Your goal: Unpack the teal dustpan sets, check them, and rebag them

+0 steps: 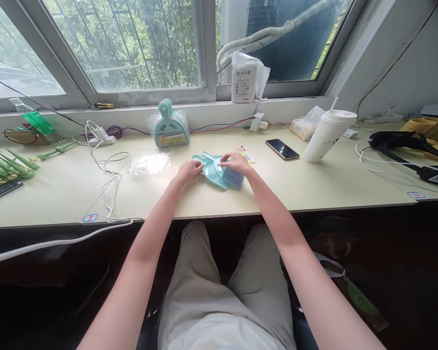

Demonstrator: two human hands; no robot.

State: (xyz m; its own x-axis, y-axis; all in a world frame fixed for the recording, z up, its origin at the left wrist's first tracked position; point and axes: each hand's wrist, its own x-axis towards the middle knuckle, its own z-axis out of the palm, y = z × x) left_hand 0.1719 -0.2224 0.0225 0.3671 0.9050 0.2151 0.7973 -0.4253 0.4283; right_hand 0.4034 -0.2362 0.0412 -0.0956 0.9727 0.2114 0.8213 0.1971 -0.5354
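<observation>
A teal dustpan [216,178] lies on the pale desk between my hands, with a small brush [234,179] with grey-blue bristles partly over its right side. My left hand [190,171] is closed at the dustpan's left edge, fingers pinched on it. My right hand [235,162] pinches the brush near its handle from above. A colourful card label [246,155] lies just behind my right hand. Left of my left hand rests a crumpled clear plastic wrapper [151,164]. Packed teal dustpan sets [171,131] stand against the sill behind.
A phone [282,149], a white cup with a straw [328,136] and a tissue pack [306,124] are at the right. White cables [113,180] run across the left. Black headgear [405,146] lies far right, green woven pieces [10,167] far left.
</observation>
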